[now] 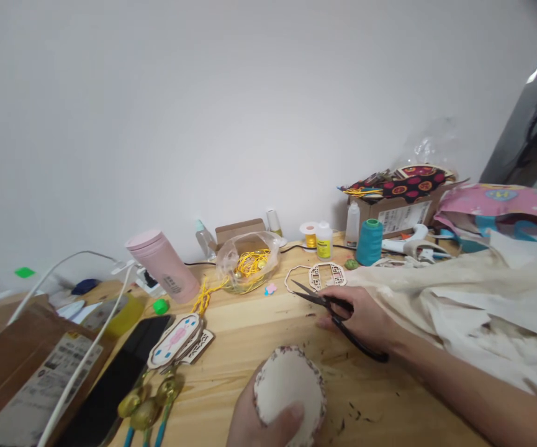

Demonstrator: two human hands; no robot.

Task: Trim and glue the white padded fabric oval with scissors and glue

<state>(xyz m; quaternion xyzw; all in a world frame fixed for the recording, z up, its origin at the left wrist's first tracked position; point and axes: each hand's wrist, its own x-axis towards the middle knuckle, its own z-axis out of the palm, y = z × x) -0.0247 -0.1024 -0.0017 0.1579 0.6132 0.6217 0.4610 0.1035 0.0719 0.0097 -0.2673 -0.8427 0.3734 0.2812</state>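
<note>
My left hand (244, 410) grips a round cream-coloured piece (291, 388) with a frayed, dark reddish patterned edge, its thumb pressed on the pale face. What the piece is made of I cannot tell. In my right hand (359, 313) is a pair of black scissors (312, 295), its blades slightly apart and pointing left, away from the round piece. Just beyond the blades lies a pale lattice-cut frame (328, 275) with a thin loop beside it. Small dark scraps (354, 411) are scattered on the wooden table (221, 385) right of the round piece.
A pink tumbler (163, 267), a bag of yellow cord (249, 264), a glue bottle (324, 241) and a teal thread cone (369, 242) line the back. White cloth (482, 304) covers the right. A phone (123, 372), tags (177, 341), gold bells (144, 410) and a cardboard box (21, 366) lie left.
</note>
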